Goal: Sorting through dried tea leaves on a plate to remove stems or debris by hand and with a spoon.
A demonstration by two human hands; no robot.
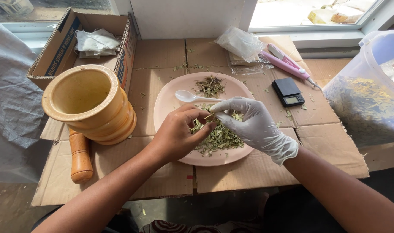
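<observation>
Leaves, dry and crumbly green point(218, 136), lie heaped on my smooth round pink plate point(171, 101) on the flattened cardboard point(162, 54); a smaller, darker pile point(210, 85) sits at the far rim beside a white plastic spoon point(186, 96). My bare left hand point(177, 136) curls over the near heap, fingertips pinched on a stem. My right hand point(253, 123), in a thin white glove, meets it, fingers pressed together on the same bit. A turned wooden mortar point(89, 103) stands left, its pestle point(80, 157) lying nearer.
</observation>
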